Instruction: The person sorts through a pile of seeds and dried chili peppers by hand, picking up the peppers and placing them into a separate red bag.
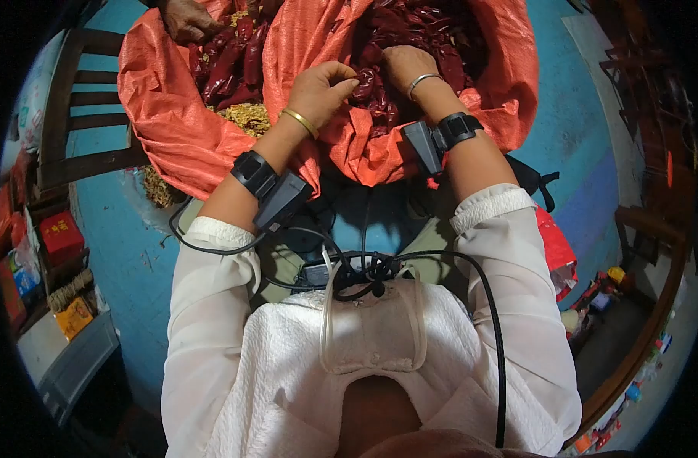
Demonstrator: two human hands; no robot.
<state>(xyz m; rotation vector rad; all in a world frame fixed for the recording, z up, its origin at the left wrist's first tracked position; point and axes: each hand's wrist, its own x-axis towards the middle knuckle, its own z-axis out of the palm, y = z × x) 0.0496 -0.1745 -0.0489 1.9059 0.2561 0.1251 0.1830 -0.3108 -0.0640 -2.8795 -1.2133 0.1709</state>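
Note:
Dark red dried chili peppers [376,103] fill the right orange woven sack [513,46]. My left hand [322,91], with a gold bangle at the wrist, is over the sack's left part; thumb and fingertips are pinched together at a glossy red pepper. Beside it, my right hand [408,67], with a silver bangle, reaches down among the peppers, its fingers mostly hidden. Another orange sack [154,84] at the left holds more red peppers [231,61] above yellowish bits [246,117]. Another person's hand [185,19] touches the contents of that left sack.
A dark wooden chair [90,164] stands at the left on the blue floor [120,229]. Black cables [364,267] run from the devices on my wrists across my lap. A red bag [555,252] lies at my right. Shelves with packets [74,317] line the left side.

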